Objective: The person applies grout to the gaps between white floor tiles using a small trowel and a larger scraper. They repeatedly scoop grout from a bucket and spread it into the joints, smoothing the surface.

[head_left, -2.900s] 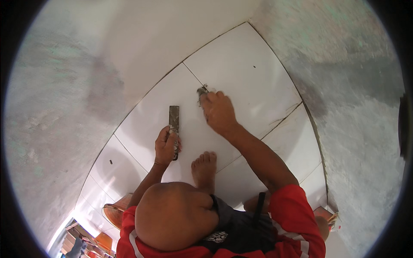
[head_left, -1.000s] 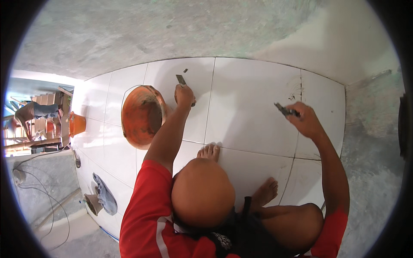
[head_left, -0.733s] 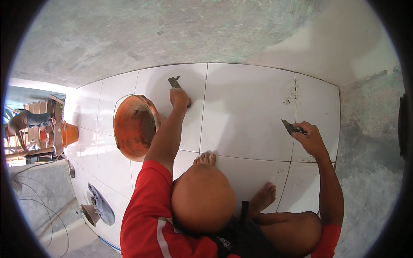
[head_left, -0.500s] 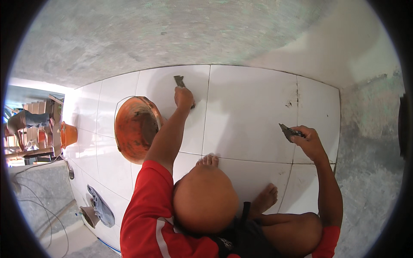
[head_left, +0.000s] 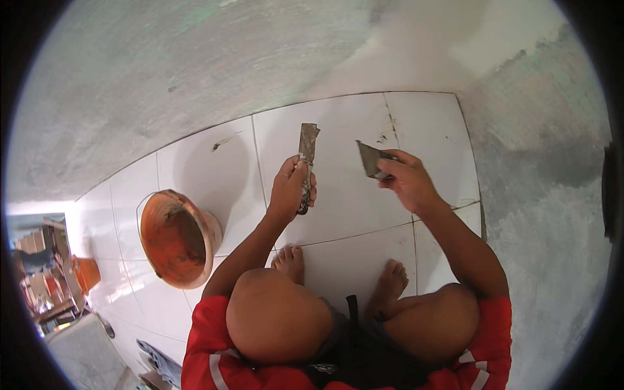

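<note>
Grey scraper (head_left: 307,140) gripped, the left hand (head_left: 288,188) had left the smear (head_left: 221,143) and neared the blade (head_left: 371,158) the right hand (head_left: 411,179) clutched.

Glossy and matt surfaces

White floor tiles (head_left: 349,205) look smooth and glossy. The grey wall (head_left: 162,84) looks matt and rough. A long-bladed scraper (head_left: 307,144) has a dull metal blade and a handle crusted with rough, pale residue. A flat grey spreader (head_left: 370,158) looks dull and smeared. The orange bucket (head_left: 156,235) looks plastic, its inside matt and stained. The red shirt (head_left: 497,335) is matt cloth.
</note>
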### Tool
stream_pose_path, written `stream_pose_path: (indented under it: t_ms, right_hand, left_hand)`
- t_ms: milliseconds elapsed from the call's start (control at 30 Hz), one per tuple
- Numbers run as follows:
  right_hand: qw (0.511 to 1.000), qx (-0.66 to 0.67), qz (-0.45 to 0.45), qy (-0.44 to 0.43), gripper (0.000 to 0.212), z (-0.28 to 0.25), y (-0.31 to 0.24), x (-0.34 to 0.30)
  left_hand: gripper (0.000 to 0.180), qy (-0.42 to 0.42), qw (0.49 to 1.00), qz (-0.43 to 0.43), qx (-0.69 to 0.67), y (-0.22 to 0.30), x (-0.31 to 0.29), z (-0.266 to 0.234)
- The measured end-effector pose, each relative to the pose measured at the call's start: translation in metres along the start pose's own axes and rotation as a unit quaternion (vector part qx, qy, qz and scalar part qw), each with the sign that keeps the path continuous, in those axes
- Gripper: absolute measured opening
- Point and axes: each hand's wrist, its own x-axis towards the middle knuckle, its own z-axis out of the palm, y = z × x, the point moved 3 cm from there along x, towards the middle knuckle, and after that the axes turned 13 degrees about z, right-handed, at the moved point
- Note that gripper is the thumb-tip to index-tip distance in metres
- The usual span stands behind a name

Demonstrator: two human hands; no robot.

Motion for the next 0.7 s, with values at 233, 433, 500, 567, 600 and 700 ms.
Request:
stream_pose_path:
  t_ms: [233,433,500,567,600,700]
  right_hand:
    - [0.983,0.162,0.049,-0.073,0.019,0.044,0.006,0.001]
    - [0.977,0.197,0.024,-0.076,0.018,0.046,-0.012,-0.007]
    - [0.984,0.154,-0.005,-0.086,0.021,0.047,-0.026,-0.009]
    - [0.992,0.087,-0.016,-0.093,0.024,0.055,-0.039,-0.008]
    - [0.995,0.040,-0.017,-0.091,0.026,0.060,-0.045,-0.008]
    - [0.988,-0.116,-0.015,-0.101,0.033,0.096,-0.055,0.009]
  left_hand:
    - [0.037,-0.064,0.933,0.232,0.266,0.022,-0.019,0.029]
    - [0.040,-0.089,0.845,0.340,0.404,0.010,-0.030,0.025]
    - [0.037,-0.088,0.845,0.343,0.401,0.001,-0.039,0.013]
    - [0.032,-0.062,0.884,0.271,0.377,-0.013,-0.058,-0.005]
    - [0.027,-0.024,0.883,0.320,0.342,-0.015,-0.069,-0.012]
    - [0.030,-0.003,0.971,0.036,0.238,-0.039,-0.111,-0.044]
